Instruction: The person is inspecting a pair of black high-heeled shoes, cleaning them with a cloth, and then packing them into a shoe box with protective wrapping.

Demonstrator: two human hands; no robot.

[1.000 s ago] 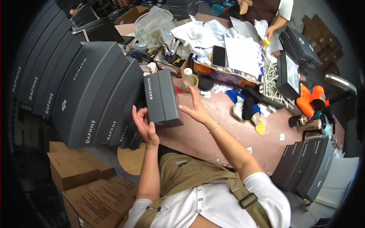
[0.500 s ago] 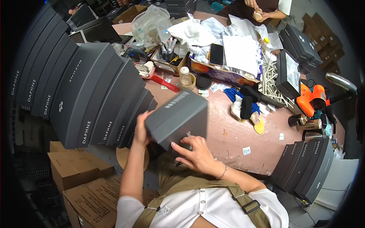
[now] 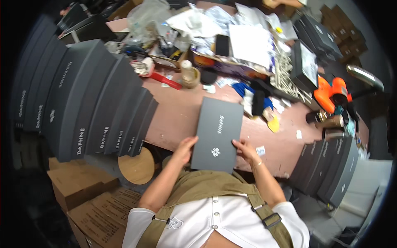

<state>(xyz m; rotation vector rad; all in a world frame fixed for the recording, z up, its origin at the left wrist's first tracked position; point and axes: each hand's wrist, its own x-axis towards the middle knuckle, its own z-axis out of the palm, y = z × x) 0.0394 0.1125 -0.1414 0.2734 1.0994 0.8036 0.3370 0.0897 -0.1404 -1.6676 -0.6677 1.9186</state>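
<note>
A dark grey shoe box (image 3: pixel 217 134), its lid facing up with pale print, lies at the near edge of the pinkish worktable (image 3: pixel 169 111). My left hand (image 3: pixel 184 149) grips its left side and my right hand (image 3: pixel 247 151) grips its right side, thumb on the lid's edge. The fingers underneath are hidden by the box. Beyond its far right corner lie a blue cloth (image 3: pixel 241 89) and a black piece (image 3: pixel 258 102) with a yellow pad (image 3: pixel 273 123).
Tall stacks of grey shoe boxes (image 3: pixel 84 99) stand at left, with a shorter stack (image 3: pixel 326 165) at right. Brown cartons (image 3: pixel 82 182) and a round stool (image 3: pixel 136 165) are lower left. An orange heat gun (image 3: pixel 331 94), a phone (image 3: pixel 222 45) and a red-handled tool (image 3: pixel 165 80) sit farther back.
The shoe box was held tilted on edge, and now its lid faces up nearer the middle. My right hand has moved from its near face to its right side.
</note>
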